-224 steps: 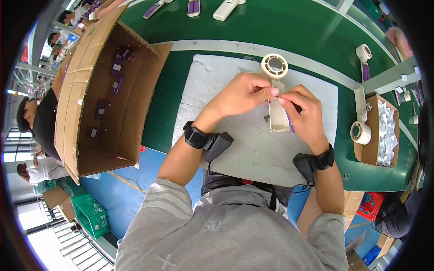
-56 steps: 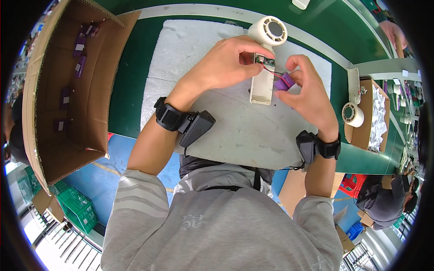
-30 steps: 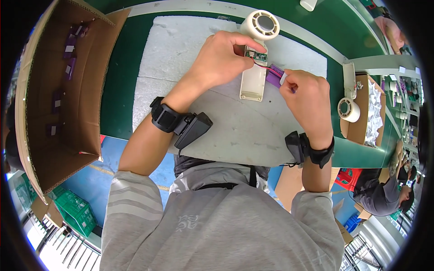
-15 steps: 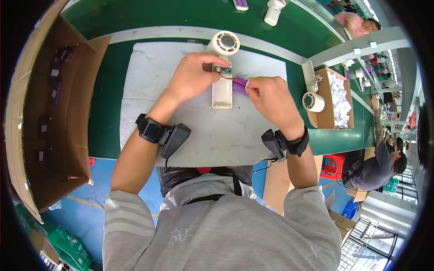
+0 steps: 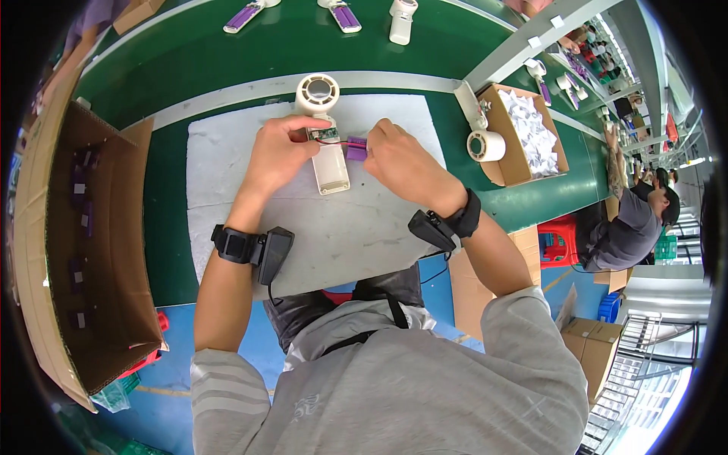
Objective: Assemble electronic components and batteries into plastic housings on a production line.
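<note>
Head view: the left hand [image 5: 279,154] is closed on the upper part of a white handheld fan [image 5: 326,136], with its fingertips pressed against a small green circuit board [image 5: 317,134] exposed just below the round fan head. The right hand [image 5: 398,157] is pinched around a small purple battery [image 5: 356,149], held just beside the fan body on its right. Thin wires [image 5: 340,142] are seen running between the circuit board and the purple battery. The fan is laid flat on a grey work mat [image 5: 227,189], with its round head pointing away from the person and its handle pointing toward the person. The mat is spread on a green table [image 5: 163,227].

A black wrist device [image 5: 254,247] is strapped to the left forearm, and a second black wrist device [image 5: 444,225] is strapped to the right forearm.

To the left of the mat, an open cardboard box [image 5: 76,250] is placed, and several purple parts are seen on its inner faces. To the right of the mat, a roll of white tape [image 5: 485,145] is set just beside a smaller cardboard box [image 5: 523,133] filled with white pieces. Along the far edge of the table, 3 further fan units [image 5: 345,14] are laid, well apart from the hands. A seated person [image 5: 633,220] is visible at the right rim.
</note>
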`<state>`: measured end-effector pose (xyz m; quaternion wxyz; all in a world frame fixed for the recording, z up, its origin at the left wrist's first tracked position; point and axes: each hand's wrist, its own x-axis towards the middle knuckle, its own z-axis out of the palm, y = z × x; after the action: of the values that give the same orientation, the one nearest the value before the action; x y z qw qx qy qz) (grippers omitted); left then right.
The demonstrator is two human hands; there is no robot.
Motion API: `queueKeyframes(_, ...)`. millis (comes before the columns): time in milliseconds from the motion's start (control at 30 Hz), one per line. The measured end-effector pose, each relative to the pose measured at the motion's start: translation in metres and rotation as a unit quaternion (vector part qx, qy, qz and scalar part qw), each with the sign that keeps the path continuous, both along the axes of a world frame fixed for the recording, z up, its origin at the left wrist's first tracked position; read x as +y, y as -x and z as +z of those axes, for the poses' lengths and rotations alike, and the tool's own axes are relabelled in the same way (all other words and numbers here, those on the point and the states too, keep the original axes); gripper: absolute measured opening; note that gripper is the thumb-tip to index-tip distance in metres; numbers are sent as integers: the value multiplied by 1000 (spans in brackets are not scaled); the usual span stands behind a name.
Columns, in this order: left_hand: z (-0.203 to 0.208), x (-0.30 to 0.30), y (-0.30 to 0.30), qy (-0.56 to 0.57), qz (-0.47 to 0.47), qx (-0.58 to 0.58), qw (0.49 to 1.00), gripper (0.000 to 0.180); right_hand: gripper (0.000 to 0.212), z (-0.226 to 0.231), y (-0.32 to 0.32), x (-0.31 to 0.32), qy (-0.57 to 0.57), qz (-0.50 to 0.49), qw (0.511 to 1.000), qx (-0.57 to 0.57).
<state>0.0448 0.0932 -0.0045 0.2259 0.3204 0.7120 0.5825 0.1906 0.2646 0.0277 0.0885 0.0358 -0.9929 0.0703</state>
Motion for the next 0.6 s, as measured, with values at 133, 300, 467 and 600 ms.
queueKeyframes(133,3,0,-1,4,-5,-15,1000,34,10,0,-1,17,133,4,991,20)
queueKeyframes(300,-5,-5,6,7,9,-9,1000,35,18,20,-22,68,223,-68,971,53)
queueKeyframes(467,10,-3,-5,29,11,11,999,35,30,55,-68,151,-75,-376,901,202)
queueKeyframes(600,10,-2,-8,59,6,14,998,36,42,60,-29,49,243,-216,944,59)
